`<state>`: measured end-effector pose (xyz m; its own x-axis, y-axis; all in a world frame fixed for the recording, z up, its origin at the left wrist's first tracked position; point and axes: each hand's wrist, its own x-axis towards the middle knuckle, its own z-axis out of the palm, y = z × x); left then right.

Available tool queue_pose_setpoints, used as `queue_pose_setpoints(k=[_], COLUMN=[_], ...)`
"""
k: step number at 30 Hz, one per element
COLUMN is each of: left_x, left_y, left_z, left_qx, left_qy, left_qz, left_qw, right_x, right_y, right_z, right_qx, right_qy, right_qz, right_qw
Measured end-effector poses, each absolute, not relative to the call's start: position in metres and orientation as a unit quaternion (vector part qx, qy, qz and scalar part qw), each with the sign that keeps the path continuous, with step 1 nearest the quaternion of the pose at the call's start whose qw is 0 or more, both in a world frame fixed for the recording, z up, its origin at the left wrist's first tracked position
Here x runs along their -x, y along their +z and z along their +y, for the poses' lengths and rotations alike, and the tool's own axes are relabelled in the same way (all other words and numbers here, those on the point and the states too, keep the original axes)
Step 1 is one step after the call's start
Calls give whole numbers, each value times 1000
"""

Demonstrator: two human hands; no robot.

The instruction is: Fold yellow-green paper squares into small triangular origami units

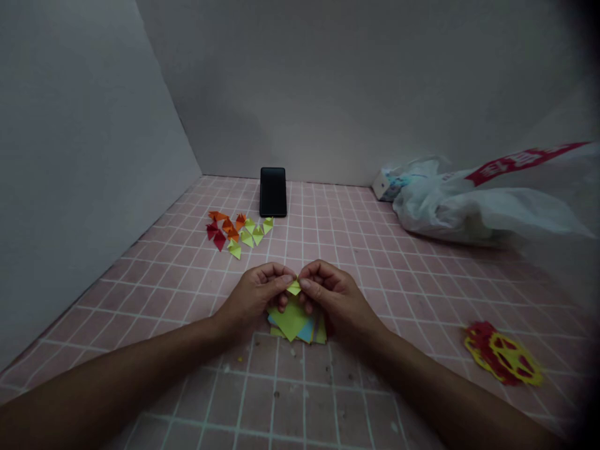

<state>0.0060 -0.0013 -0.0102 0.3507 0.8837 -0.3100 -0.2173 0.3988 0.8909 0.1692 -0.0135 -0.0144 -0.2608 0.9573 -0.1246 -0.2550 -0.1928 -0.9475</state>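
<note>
Between my two hands is a small folded piece of yellow-green paper. My left hand pinches its left side with thumb and forefinger. On the other side, my right hand grips it the same way, fingers curled. Part of the paper is hidden behind the fingertips. Just below lies a stack of square paper sheets, yellow-green on top with blue and other yellowish edges fanning out. The hands hover over the stack's upper edge and cover some of it.
Small folded paper pieces in red, orange and yellow-green lie at the back left. Behind them a black phone leans. A white plastic bag and a small box sit back right. Red and yellow cut-outs lie at right.
</note>
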Motion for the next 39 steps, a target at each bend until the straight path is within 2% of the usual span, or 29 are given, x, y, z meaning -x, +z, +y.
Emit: queue_pose_setpoints(k=[13,26,39], left_x=[-6,-5,-6], left_y=[-10,-11,-13], left_z=[-1,-3,-4], left_qx=[-378,-436,-513], left_qy=[388,367,386], left_qz=[430,411,430], left_qw=[723,712,635], right_x=[-172,-178,-176], right_y=[-13,-16,-19], right_z=[-13,-12,-14], right_qx=[421,473,484], right_qy=[587,342,374], right_qz=[-516,-680,-659], right_qw=[461,444,438])
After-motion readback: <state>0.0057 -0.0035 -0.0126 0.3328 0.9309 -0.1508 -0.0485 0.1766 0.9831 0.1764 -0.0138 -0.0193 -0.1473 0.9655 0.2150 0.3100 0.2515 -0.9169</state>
